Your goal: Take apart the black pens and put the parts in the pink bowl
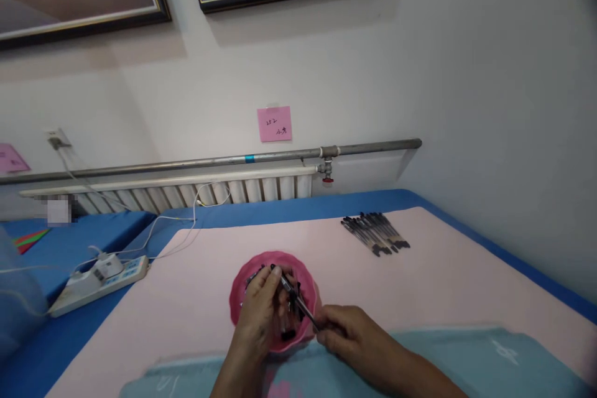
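- Step, as I judge it: one pen point(305, 311) being worked between both hands, likely fitting or seating a part at one end.
- Pen's place: slanted over the near right side of the pink bowl point(236, 289), upper end at the left hand, lower end at the right.
- Left hand point(262, 300): over the bowl, thumb and fingers closed on the upper end; cannot tell whether its curled fingers hold more.
- Right hand point(346, 334): just right of the bowl, fingertips pinched on the lower end.
- Next move, my reading, calls for a steady left hold and a straight push or turn from the right — both ends in line.
- Loose dark and clear parts point(288, 331) in the bowl; pens point(375, 233) in a slanting row, far right on the tabletop's pink sheet point(196, 286).
- Writing: wall note point(274, 124) reads "252" — characters below unclear. White script on the teal cloth point(457, 354) illegible. No brand readable on the pens.
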`<state>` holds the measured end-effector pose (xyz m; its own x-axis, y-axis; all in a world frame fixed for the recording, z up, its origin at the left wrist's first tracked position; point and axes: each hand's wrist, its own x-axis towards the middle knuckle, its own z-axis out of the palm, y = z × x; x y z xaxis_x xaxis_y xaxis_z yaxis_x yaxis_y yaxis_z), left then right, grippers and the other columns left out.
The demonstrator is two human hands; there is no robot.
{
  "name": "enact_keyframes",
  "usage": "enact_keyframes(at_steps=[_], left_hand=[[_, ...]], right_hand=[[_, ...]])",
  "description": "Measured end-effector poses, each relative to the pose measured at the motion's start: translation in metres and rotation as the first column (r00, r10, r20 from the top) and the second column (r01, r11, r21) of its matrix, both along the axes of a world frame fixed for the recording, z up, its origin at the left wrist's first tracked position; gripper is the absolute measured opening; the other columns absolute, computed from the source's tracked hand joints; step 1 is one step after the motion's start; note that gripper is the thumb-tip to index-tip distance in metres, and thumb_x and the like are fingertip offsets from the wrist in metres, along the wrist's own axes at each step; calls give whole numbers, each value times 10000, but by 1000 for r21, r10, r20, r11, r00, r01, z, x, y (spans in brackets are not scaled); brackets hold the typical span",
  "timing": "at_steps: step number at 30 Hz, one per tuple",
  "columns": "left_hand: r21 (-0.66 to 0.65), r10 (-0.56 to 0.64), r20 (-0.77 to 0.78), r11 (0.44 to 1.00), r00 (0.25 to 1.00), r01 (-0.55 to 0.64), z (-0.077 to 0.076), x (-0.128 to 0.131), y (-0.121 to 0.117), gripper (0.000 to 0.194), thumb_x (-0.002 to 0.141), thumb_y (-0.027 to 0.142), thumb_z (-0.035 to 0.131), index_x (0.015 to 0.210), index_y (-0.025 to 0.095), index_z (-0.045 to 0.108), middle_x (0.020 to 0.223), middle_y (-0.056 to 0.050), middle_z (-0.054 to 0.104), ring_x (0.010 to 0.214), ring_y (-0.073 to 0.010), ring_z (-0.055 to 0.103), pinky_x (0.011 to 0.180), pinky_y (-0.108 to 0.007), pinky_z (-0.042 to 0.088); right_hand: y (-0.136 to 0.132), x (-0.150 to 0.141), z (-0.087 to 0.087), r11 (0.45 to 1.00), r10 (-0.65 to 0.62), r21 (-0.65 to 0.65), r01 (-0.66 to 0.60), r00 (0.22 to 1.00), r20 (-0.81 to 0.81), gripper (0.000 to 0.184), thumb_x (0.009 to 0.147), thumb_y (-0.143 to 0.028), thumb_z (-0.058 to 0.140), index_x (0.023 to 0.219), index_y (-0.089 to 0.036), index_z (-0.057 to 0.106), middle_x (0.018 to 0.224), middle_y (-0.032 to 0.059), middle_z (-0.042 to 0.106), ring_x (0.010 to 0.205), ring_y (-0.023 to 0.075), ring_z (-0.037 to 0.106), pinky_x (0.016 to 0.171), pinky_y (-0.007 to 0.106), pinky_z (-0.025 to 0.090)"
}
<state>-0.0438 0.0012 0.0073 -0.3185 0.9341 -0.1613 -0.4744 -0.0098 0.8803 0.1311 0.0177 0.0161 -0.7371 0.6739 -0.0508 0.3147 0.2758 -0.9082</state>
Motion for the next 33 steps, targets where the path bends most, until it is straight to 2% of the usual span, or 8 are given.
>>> enact_keyframes(at_steps=[4,5,10,13,16,21,27,33], left_hand=[[35,276,-58,961,959,-274,6,-38,-2,384,601,478,681,766,149,573,451,86,427,342,-23,319,343,-148,220],[8,279,-108,960,954,-280,6,-45,-3,392,595,479,685,771,147,575,454,85,434,340,-25,320,343,-153,223],[-125,-27,-346,992,938,-17,-2,-39,-3,345,684,495,604,713,151,582,443,57,466,332,-43,341,346,-178,212],[-180,-34,-394,983,918,-41,-5,-26,-1,341,711,491,574,779,159,600,454,45,493,334,-55,366,351,-184,229],[-141,-36,-312,990,949,-8,-2,-19,-3,321,702,459,603,806,155,603,427,75,414,333,-39,308,340,-169,199],[-52,-296,23,953,955,297,4,-7,-8,324,699,397,647,881,132,609,515,78,399,369,-7,248,333,-143,157],[5,-221,34,975,975,221,-1,2,-6,315,689,381,663,839,110,610,471,84,411,328,0,248,311,-140,181],[32,-128,-10,991,992,129,-8,3,-2,279,712,397,636,782,133,582,383,93,396,292,-16,260,299,-142,185]], right_hand=[[2,6,2,998,-41,-44,46,993,111,81,653,-114,470,633,-169,526,579,-56,407,556,88,345,502,204,247],[4,8,3,996,-64,-59,71,991,115,78,659,-123,470,636,-169,528,573,-55,408,552,90,351,504,206,248],[11,11,0,978,-157,-122,168,983,91,78,715,-208,482,676,-174,540,558,-49,432,546,102,386,513,220,265],[11,10,-2,978,-143,-147,150,988,61,93,719,-235,500,691,-173,563,563,-47,436,549,103,385,516,222,268],[9,9,-2,976,-95,-199,92,995,-8,123,746,-257,493,714,-171,574,593,-45,435,553,96,376,519,216,276],[5,7,-2,961,-36,-277,23,998,-42,121,762,-232,466,697,-172,549,590,-43,462,498,73,369,482,198,277],[1,3,-7,922,-30,-387,2,997,-65,104,719,-267,499,693,-168,515,591,-40,486,470,61,381,441,185,267],[-3,-1,-6,883,-162,-462,77,976,-146,180,632,-274,626,655,-183,473,511,-78,433,446,51,370,424,176,267]])
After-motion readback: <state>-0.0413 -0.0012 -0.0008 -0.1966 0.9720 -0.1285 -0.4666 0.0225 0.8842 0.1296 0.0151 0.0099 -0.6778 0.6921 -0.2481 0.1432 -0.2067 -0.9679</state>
